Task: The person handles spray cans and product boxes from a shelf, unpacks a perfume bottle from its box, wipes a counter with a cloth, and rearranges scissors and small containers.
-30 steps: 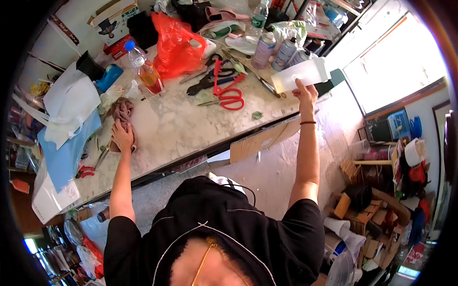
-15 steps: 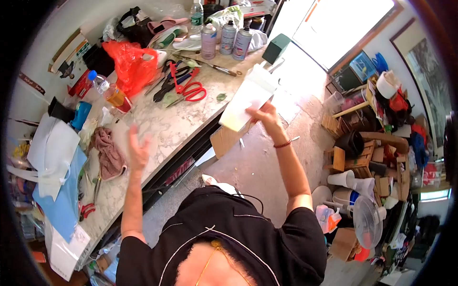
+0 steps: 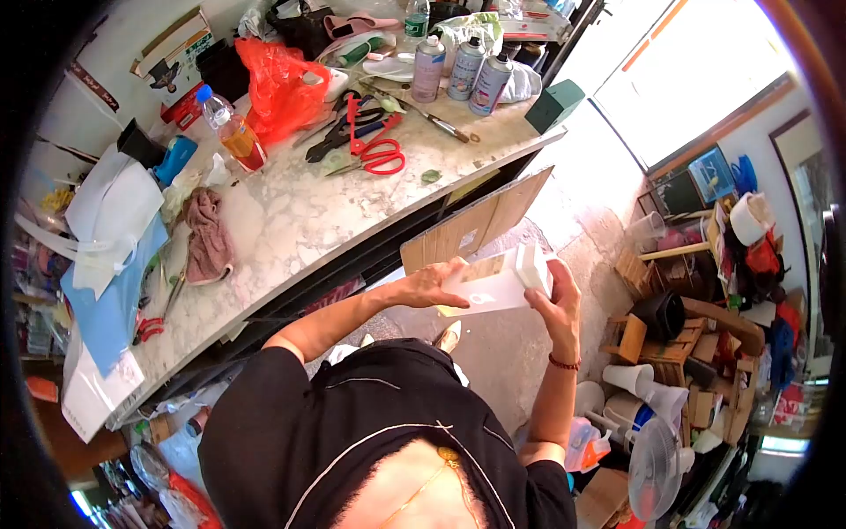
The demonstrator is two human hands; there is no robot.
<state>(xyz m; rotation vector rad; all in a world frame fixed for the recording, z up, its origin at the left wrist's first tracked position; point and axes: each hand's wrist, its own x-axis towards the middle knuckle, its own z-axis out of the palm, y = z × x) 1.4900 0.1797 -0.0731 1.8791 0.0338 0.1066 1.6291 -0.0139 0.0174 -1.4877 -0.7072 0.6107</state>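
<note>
A pale translucent plastic container [image 3: 495, 284] is held between both hands in front of the table edge, over the floor. My left hand [image 3: 432, 284] grips its left end, thumb and fingers on either side. Around its right end, by the white rim, my right hand [image 3: 560, 300] is closed. On the marble-patterned table [image 3: 291, 220] lie red-handled scissors [image 3: 381, 159], dark-handled tools, a brush [image 3: 448, 129] and a crumpled brown cloth [image 3: 208, 238]. A cardboard sheet [image 3: 476, 220] leans at the table's side, just beyond the container.
Three spray cans [image 3: 464, 69], a red plastic bag [image 3: 273, 88] and a blue-capped bottle [image 3: 234, 132] stand on the table's far part. A dark green box [image 3: 553, 106] sits at its right corner. Right of me are a fan [image 3: 656, 467] and wooden stools [image 3: 627, 339].
My left hand has left the cloth and moved right to the container. My right hand has brought the container down from above the table toward my body.
</note>
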